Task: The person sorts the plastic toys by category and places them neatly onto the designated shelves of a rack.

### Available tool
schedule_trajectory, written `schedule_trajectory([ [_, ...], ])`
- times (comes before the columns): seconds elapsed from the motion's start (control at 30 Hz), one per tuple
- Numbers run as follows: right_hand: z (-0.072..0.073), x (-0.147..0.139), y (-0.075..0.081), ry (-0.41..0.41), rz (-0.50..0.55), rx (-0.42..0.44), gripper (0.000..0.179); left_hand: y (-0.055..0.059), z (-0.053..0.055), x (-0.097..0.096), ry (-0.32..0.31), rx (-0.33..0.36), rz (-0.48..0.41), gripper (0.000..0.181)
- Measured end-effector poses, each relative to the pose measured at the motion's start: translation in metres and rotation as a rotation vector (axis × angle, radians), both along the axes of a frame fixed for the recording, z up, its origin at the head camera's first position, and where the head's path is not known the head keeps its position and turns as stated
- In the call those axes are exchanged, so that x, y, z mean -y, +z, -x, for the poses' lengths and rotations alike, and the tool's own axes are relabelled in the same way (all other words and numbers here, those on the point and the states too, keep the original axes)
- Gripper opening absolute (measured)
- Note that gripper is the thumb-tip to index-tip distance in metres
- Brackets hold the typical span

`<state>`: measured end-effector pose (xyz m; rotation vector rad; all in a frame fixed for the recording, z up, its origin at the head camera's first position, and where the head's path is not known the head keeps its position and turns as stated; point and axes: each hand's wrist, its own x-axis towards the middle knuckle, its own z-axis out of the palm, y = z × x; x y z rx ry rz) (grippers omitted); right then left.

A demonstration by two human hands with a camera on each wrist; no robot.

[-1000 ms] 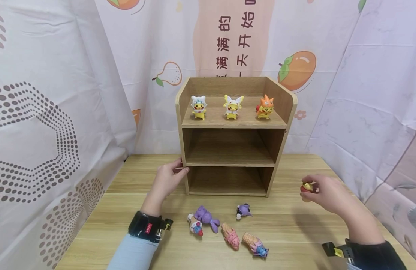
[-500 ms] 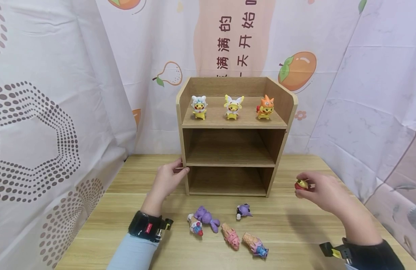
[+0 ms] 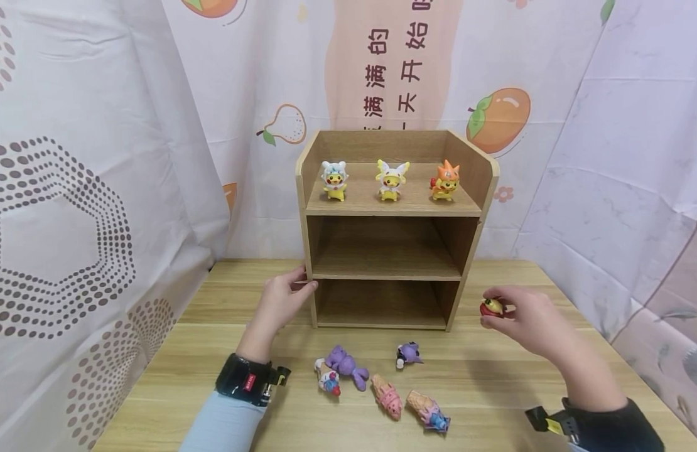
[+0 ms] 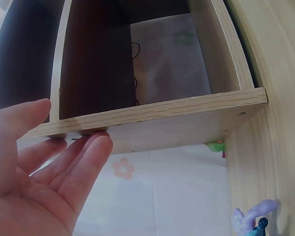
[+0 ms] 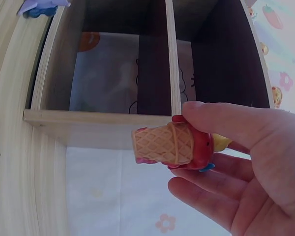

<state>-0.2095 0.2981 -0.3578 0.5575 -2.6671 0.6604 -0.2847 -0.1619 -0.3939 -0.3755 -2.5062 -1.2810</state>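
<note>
My left hand (image 3: 283,298) holds the left side panel of the wooden shelf (image 3: 385,274) at its front edge. In the left wrist view, the thumb is at the edge and the fingertips (image 4: 99,142) lie along the panel's outer face. Right of the shelf, my right hand (image 3: 532,317) pinches an ice-cream-cone figurine (image 5: 164,145) above the table. A waffle cone and red scoop show; a yellow part is half hidden by the thumb and fingers. Three yellow figurines, one in a white bear hood (image 3: 334,181), one white-eared (image 3: 390,181), one orange-hooded (image 3: 445,181), stand on the top shelf.
Before the shelf on the wooden table (image 3: 173,376) lie a purple figurine (image 3: 346,366), a white-topped cone figurine (image 3: 328,378), a pink cone figurine (image 3: 387,397), a blue-and-purple cone figurine (image 3: 428,411) and a small purple-and-black figurine (image 3: 408,355). Printed cloth (image 3: 258,213) hangs behind.
My right hand has moved left toward the shelf, carrying the ice-cream-cone figurine. The left hand stays at the shelf's side, and the figurines on the table and top shelf stay put.
</note>
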Motion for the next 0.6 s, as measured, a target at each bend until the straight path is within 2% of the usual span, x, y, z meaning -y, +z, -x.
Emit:
schedule_trajectory([
  [0.27,0.002,0.014,-0.001,0.051,0.009,-0.061,0.034,0.001,-0.001,-0.001,0.001,-0.012,0.002,0.057],
  [0.6,0.007,0.038,0.000,0.070,-0.052,-0.099,0.032,0.000,0.000,-0.001,0.000,-0.003,-0.009,0.057],
])
